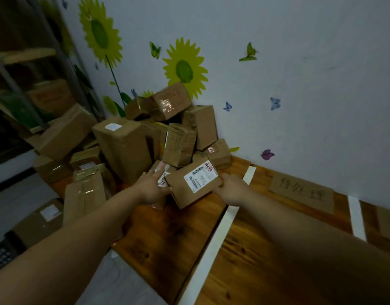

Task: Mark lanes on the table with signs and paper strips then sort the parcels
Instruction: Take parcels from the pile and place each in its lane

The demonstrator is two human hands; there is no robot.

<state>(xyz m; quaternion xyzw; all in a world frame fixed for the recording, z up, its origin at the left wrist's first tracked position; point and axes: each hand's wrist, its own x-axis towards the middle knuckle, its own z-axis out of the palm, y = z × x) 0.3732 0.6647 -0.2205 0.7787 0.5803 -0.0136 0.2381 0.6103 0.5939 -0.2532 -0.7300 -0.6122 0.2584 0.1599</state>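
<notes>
A small brown parcel (190, 183) with a white barcode label sits tilted at the foot of the parcel pile (159, 130) on the wooden table (167, 238). My left hand (151, 187) holds its left end, fingers stretched toward the pile. Its right end is gripped by my right hand (230, 190). A white paper strip (214, 241) runs across the table just right of the parcel, and a second strip (357, 217) lies further right. Between them, against the wall, a cardboard sign (302, 193) with handwritten characters lies flat.
More cardboard boxes (66, 133) are stacked left of the table, and one with a label (39, 221) lies on the floor. A shelf (24, 62) stands at far left. The wall (299, 84) with sunflower and butterfly stickers bounds the table at the back.
</notes>
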